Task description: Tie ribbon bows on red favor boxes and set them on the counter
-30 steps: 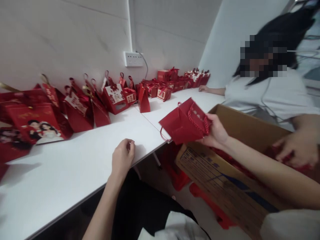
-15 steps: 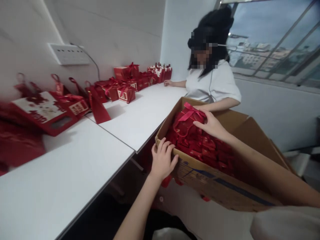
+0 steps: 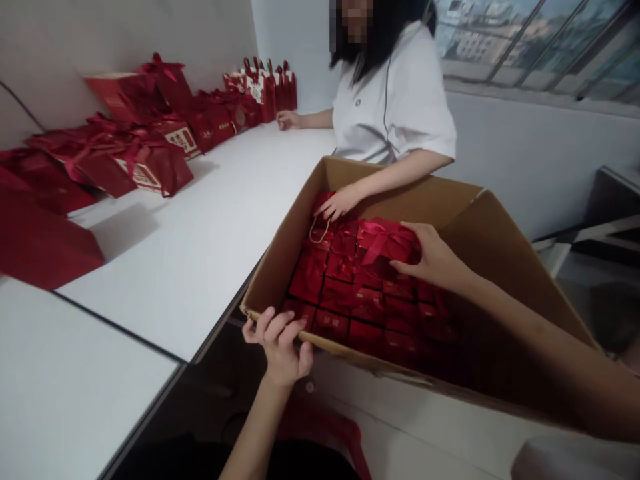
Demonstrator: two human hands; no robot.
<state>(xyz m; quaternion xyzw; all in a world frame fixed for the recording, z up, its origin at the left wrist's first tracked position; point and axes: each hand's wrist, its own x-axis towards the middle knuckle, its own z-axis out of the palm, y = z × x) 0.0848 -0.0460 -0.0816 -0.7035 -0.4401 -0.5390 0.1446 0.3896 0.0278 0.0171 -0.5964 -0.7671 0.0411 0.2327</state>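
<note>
Tabletops (image 3: 210,227), white, run along the left wall, with red gift bags (image 3: 150,160) at their far edge and a window (image 3: 525,40) far right. Beside them sits an open cardboard box (image 3: 500,240). The left hand (image 3: 280,340) curls its fingers tight over the near rim. The right hand (image 3: 433,260) pinches a ribboned gift box (image 3: 385,241) atop the packed rows. A co-worker's hand (image 3: 340,202) rests at the far end. The right forearm hides the box's near right corner, and print on the bags is blurred.

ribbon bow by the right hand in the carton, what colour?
Pinkish red bow, brighter than the dark red boxes in the carton; head view, by the right hand.
</note>
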